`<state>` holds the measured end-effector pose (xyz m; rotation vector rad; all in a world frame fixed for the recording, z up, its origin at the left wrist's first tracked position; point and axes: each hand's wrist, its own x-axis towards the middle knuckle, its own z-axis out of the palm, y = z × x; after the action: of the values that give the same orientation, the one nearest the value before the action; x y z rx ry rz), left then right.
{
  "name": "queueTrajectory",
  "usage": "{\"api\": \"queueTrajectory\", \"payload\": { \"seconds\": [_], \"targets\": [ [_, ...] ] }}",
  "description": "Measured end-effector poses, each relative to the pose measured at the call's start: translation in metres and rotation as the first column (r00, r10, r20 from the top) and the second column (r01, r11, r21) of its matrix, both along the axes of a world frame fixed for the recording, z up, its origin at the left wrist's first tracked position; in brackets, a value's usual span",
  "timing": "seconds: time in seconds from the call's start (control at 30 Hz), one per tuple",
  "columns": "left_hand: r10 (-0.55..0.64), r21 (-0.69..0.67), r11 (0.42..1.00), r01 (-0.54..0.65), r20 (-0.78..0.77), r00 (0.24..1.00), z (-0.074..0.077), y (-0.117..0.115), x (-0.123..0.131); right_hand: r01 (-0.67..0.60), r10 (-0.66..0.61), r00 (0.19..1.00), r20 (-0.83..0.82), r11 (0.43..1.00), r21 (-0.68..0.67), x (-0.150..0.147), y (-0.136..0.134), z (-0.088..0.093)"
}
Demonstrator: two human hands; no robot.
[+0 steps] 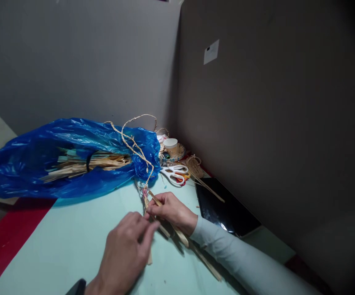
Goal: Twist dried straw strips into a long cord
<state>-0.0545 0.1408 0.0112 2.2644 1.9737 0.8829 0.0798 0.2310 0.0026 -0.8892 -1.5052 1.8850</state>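
My right hand (176, 211) pinches pale, dry straw-like strips (181, 237) where they meet the end of a twisted cord. Loose strip ends fan out beneath that hand over the pale green table. Close by on the left, my left hand (125, 243) has its fingers bent and its thumb stretched toward the strips. The thumb tip is blurred, and whether these fingers grip a strip is hidden. From the pinched spot the twisted cord (139, 152) runs up and loops over a blue plastic bag (103, 141). Inside the bag lies a bundle of dry strips (106, 161) with a black tie.
White-handled scissors (175, 174) lie beyond my right hand. Behind them a paper cup (171, 145) stands in a woven tray (181, 152). A small cord bundle (194, 166) and a dark flat panel (226, 209) lie to the right. Grey walls enclose the back and right.
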Motion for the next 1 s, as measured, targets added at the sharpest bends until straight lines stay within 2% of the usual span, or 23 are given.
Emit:
{"api": "queueTrajectory", "payload": {
  "seconds": [0.03, 0.07, 0.1, 0.13, 0.2, 0.23, 0.27, 0.33, 0.6, 0.7, 0.77, 0.83, 0.9, 1.0],
  "targets": [
    [0.099, -0.076, 0.993, -0.086, 0.182, 0.978, 0.006, 0.005, -0.003, -0.011, 0.011, 1.0, -0.007, 1.0, -0.004, 0.0, 0.0, 0.001],
    [0.154, -0.145, 0.984, -0.107, 0.363, 0.919, 0.011, 0.011, -0.007, -0.031, 0.031, 0.999, -0.018, 0.999, -0.01, 0.001, 0.0, 0.002],
    [0.176, -0.23, 0.972, -0.055, 0.547, 0.818, 0.014, 0.017, -0.009, -0.059, 0.058, 0.998, -0.03, 0.998, -0.02, 0.001, 0.0, 0.004],
    [0.19, -0.328, 0.942, 0.076, 0.704, 0.684, 0.014, 0.023, -0.011, -0.086, 0.084, 0.995, -0.045, 0.995, -0.04, 0.002, 0.0, 0.006],
    [0.258, -0.409, 0.851, 0.33, 0.872, 0.416, 0.012, 0.032, -0.012, -0.11, 0.104, 0.992, -0.069, 0.99, -0.092, 0.003, 0.0, 0.009],
    [0.297, -0.418, 0.811, 0.409, 0.897, 0.328, 0.009, 0.034, -0.012, -0.111, 0.104, 0.992, -0.07, 0.987, -0.113, 0.004, 0.0, 0.01],
    [0.326, -0.422, 0.79, 0.445, 0.904, 0.278, 0.006, 0.036, -0.011, -0.108, 0.1, 0.993, -0.063, 0.987, -0.123, 0.005, 0.0, 0.011],
    [0.347, -0.43, 0.787, 0.442, 0.901, 0.259, 0.002, 0.037, -0.01, -0.119, 0.117, 0.993, -0.028, 0.986, -0.114, 0.006, 0.001, 0.011],
    [0.355, -0.471, 0.83, 0.3, 0.86, 0.367, -0.003, 0.03, -0.007, -0.171, 0.151, 0.978, 0.146, 0.976, 0.137, 0.007, 0.007, -0.007],
    [0.363, -0.478, 0.842, 0.251, 0.845, 0.393, -0.004, 0.031, -0.004, -0.205, 0.149, 0.96, 0.238, 0.951, 0.232, 0.01, 0.007, -0.003],
    [0.373, -0.484, 0.847, 0.218, 0.835, 0.403, -0.005, 0.031, -0.003, -0.229, 0.076, 0.924, 0.375, 0.895, 0.383, 0.014, 0.006, 0.007],
    [0.381, -0.486, 0.853, 0.191, 0.83, 0.408, -0.005, 0.032, -0.002, -0.253, -0.067, 0.868, 0.491, 0.793, 0.555, 0.019, 0.005, 0.019],
    [0.384, -0.485, 0.856, 0.181, 0.83, 0.405, -0.004, 0.032, -0.002, -0.269, -0.183, 0.824, 0.536, 0.706, 0.655, 0.024, 0.002, 0.029],
    [0.389, -0.483, 0.853, 0.199, 0.841, 0.376, -0.004, 0.031, -0.003, -0.271, -0.246, 0.797, 0.552, 0.67, 0.691, 0.023, -0.008, 0.033]
  ]
}}
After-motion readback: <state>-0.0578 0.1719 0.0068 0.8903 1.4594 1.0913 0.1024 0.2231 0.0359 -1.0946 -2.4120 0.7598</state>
